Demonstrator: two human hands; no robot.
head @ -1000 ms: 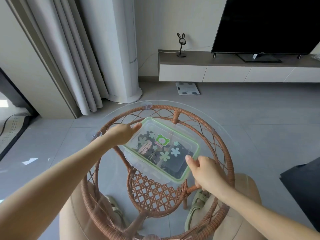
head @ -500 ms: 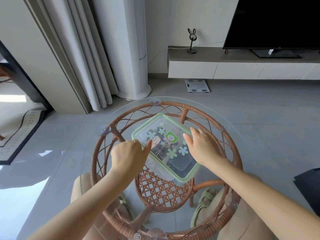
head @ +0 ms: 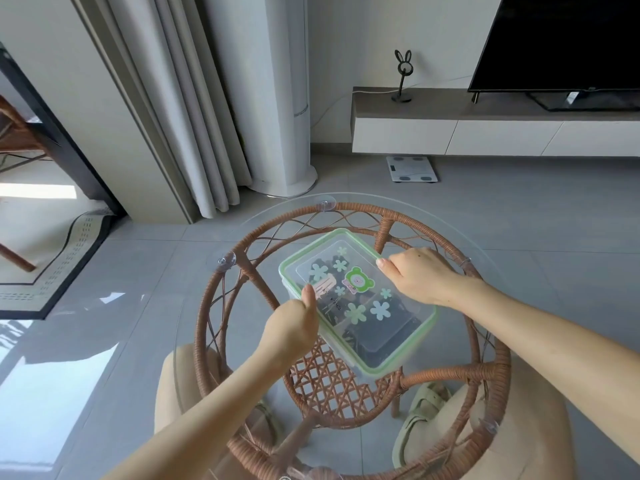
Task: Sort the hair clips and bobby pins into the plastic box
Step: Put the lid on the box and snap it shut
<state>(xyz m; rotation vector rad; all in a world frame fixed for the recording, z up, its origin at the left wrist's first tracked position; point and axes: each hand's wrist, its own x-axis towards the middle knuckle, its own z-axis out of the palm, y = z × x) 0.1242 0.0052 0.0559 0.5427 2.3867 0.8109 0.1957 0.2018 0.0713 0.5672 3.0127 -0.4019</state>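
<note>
box: plastic box point(head: 398, 327) flat on the bench, set diagonally, roughly mid-top; one corner points away toward the curtain side
lid: clear lid point(head: 332, 251) with green rim, seated on the box; flower stickers point(head: 379, 310) and a green bear sticker point(head: 358, 280) on it
contents: dark hair clips point(head: 367, 337) show through the lid, heaped inside; cannot tell bobby pins from clips
left hand: left hand point(head: 294, 327) at the near-left long edge; thumb point(head: 309, 296) lies on top of the rim, rest of the fingers curled down beside the box wall; clamped on that edge
right hand: right hand point(head: 415, 275) at the opposite long edge; fingers curled over the rim, fingertip on the lid; gripping it
hands: well apart, one on each long side, box between them
bench: round glass top point(head: 194, 323) on a rattan frame point(head: 491, 341); suction cups point(head: 225, 261) between glass and frame; woven lower shelf point(head: 329, 386) seen through the glass
under bench: pale sandals point(head: 422, 410) on the person's feet
floor: grey tiles; rug point(head: 52, 265) far left; bathroom scale point(head: 412, 169) by the cabinet
back wall: curtain point(head: 194, 116); white tower unit point(head: 280, 98); low TV cabinet point(head: 450, 133) with rabbit-ear stand point(head: 402, 76); TV point(head: 561, 39) top right
</note>
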